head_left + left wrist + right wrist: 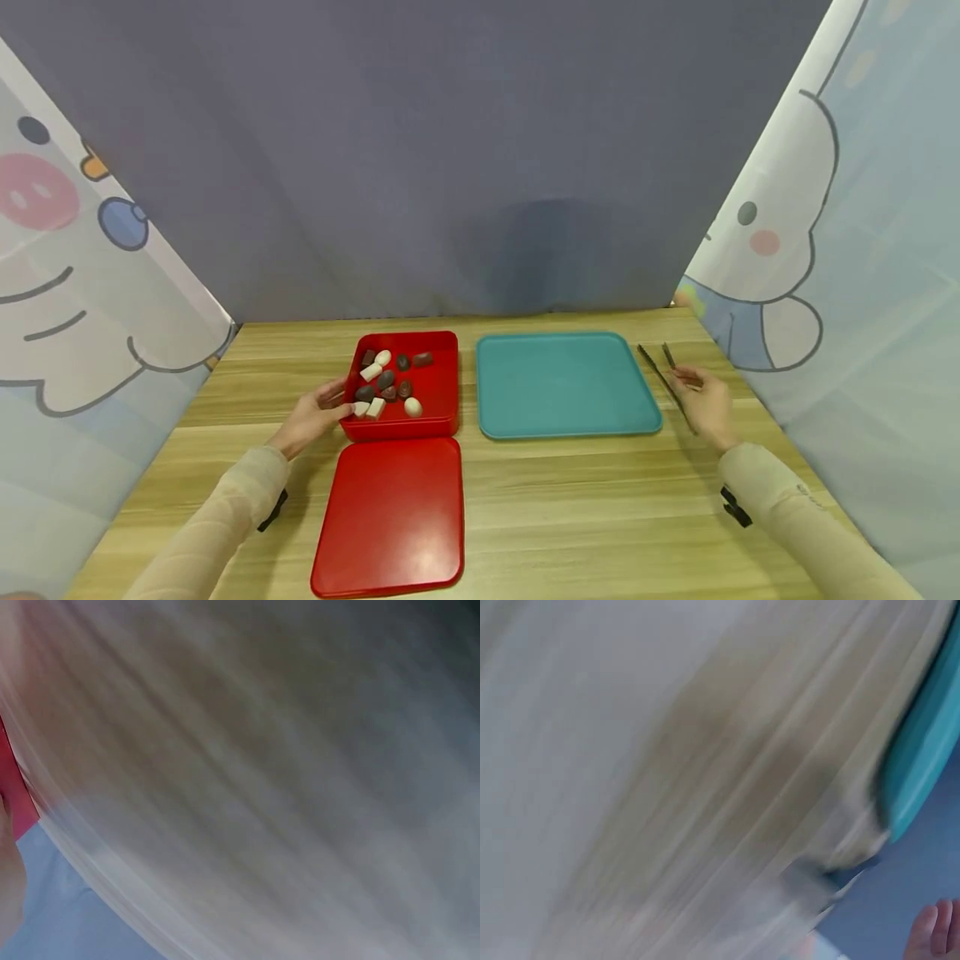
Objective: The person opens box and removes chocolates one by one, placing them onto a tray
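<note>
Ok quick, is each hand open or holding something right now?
Left hand: holding the red box by its left edge.
Right hand: holding the dark tongs.

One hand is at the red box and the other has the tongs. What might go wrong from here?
The left hand touches the red box at its side, so a pull might tip it and scatter the loose chocolates. The smooth-looking white egg-shaped piece may slip from the dark tongs in the right hand.

long cream sleeves point(217, 517), small marking point(809, 496)
</note>
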A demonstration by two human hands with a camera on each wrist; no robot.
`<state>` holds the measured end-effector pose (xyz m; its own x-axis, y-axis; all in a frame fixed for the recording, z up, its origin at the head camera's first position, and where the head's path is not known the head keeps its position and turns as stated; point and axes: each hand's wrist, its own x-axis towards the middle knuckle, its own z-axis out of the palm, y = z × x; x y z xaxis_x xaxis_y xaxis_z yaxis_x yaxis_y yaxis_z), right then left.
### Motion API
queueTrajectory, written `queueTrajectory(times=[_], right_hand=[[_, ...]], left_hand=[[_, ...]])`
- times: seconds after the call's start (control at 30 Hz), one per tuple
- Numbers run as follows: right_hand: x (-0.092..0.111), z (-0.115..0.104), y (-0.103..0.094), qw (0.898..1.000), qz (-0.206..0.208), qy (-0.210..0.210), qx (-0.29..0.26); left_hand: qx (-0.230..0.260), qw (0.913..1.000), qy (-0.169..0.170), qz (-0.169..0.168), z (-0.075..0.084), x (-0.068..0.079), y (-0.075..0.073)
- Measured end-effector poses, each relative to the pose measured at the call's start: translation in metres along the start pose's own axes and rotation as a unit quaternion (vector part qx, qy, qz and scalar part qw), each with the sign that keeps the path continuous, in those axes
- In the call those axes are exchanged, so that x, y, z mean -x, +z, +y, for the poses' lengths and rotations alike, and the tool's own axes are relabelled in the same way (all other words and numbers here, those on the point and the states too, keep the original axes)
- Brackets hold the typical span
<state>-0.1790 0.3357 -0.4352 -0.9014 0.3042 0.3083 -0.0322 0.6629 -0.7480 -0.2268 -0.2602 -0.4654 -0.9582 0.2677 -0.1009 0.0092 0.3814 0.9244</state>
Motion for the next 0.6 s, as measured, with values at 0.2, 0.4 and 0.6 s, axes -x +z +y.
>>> queueTrajectory(times=[0.2, 0.4, 0.6], right_hand=[[-0.013, 0.02, -0.003, 0.989, -0.031, 0.144, -0.003], [-0.009, 0.038, -0.001, 0.969, -0.061, 0.236, -0.039], [-0.002, 0.041, 0.002, 0.958, -0.116, 0.259, -0.028]], left_hand=[[0.0, 1.0, 0.004, 0.004, -0.001, 0.001, 0.002], [-0.004, 0.9999, 0.007, 0.01, -0.002, 0.001, 0.003], [-0.007, 0.9999, 0.008, 0.011, -0.002, -0.001, 0.004]])
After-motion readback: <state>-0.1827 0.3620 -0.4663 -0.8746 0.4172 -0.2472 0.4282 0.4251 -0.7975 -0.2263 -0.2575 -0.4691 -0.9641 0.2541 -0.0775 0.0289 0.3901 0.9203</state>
